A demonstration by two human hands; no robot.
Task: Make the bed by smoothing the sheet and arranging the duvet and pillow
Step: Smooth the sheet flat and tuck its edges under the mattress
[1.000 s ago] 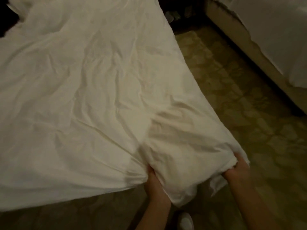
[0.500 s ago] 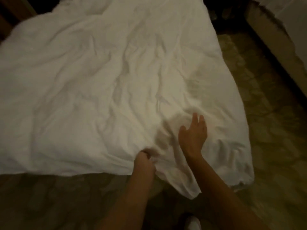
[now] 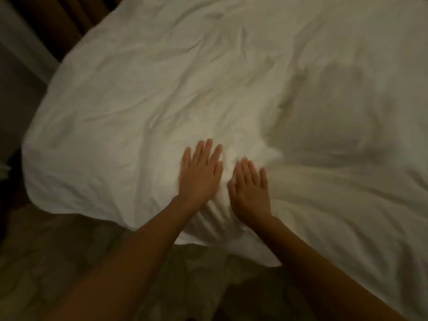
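Now both palms are down flat on the duvet (image 3: 162,100) — white, soft-looking cloth, puffy and full of shallow creases that run in every direction. It spreads across nearly the whole view, from the far side down to the near edge, where its rounded hem droops over the side just by my forearms. My left hand (image 3: 200,174) lies with fingers straight and a little fanned, pressing into the cloth; it grips nothing. My right hand (image 3: 251,191) sits just beside it to the right, also flat, with fingers straight and close together and the thumb out toward the left hand, holding nothing. Between the two hands the fabric is pushed up into a small bright ridge. Below my wrists it gathers into narrow parallel pleats that run toward the near hem. To the right and further off, a broad rounded shadow (image 3: 335,107) darkens the cloth, its edges soft. The left corner of the duvet is a plump, blunt curve. Past it, on the far left, stand dark vertical wooden slats (image 3: 69,22) — what they belong to I cannot tell. Below the hem lies the floor (image 3: 53,258), a dim olive carpet with a faint blotchy pattern. The light is low and the picture somewhat blurred, so the finer weave is lost.
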